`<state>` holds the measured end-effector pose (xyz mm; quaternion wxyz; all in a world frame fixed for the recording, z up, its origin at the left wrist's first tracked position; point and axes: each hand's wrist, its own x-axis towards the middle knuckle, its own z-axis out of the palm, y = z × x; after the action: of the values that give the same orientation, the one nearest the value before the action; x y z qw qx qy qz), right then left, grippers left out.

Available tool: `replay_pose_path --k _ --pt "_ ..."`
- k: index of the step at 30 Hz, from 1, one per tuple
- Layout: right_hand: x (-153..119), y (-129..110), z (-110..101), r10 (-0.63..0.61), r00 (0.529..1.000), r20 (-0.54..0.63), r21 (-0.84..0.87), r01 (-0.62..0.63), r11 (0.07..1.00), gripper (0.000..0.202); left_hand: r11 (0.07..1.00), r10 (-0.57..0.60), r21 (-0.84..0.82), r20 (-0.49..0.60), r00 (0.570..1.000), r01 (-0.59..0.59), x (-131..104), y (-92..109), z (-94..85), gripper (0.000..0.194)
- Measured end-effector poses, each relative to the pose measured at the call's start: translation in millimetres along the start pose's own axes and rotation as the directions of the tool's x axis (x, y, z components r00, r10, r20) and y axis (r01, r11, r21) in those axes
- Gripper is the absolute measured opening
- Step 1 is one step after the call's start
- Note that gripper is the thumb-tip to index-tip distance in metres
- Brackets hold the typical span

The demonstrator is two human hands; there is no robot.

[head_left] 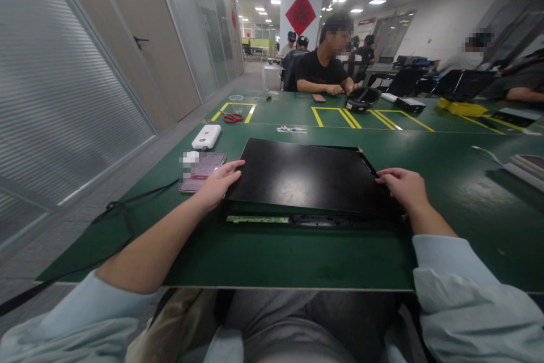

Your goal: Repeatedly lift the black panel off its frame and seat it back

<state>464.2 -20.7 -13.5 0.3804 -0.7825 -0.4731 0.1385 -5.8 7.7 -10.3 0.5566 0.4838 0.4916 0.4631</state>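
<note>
A flat, glossy black display panel [301,176] lies slightly askew over a shallow black frame [340,221]. Along the near side, the frame's inside shows, with a thin green circuit board [258,219] at its left. My left hand [219,184] grips the panel's left edge, fingertips on top near its far left corner. At the right side, my right hand [406,187] has thumb and fingers pinched on the frame's rim, close to the panel's edge. The panel hides most of the frame's inside.
Left of the panel lie a phone [199,173], a white power bank [207,136] and a black strap [144,199]. Beyond are red-handled scissors [233,118], small white pieces [292,129] and a black headset [362,99]. A person [323,65] sits across the green table [297,261].
</note>
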Motion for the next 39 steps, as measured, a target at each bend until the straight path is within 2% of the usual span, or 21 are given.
replay_pose_path --k 6,14,27,39 --pt "0.3 0.3 -0.4 0.002 1.0 -0.013 0.005 -0.002 1.0 0.029 1.0 0.001 -0.021 0.024 1.0 0.0 -2.5 2.4 0.3 0.052" --pt "1.8 3.2 1.0 -0.001 1.0 -0.008 0.03 0.001 1.0 0.031 1.0 0.002 0.008 0.002 1.0 -0.002 -2.2 2.1 0.4 0.055" --pt "-1.4 -0.9 0.2 0.008 1.0 -0.012 0.037 -0.008 0.999 0.029 0.997 -0.035 -0.072 -0.039 0.999 0.032 -2.8 4.3 3.8 0.078" --pt "-2.6 -1.9 -0.2 0.02 1.0 -0.009 0.039 -0.019 0.999 0.031 0.996 -0.041 -0.076 -0.014 0.999 0.04 -3.6 6.1 4.8 0.075"
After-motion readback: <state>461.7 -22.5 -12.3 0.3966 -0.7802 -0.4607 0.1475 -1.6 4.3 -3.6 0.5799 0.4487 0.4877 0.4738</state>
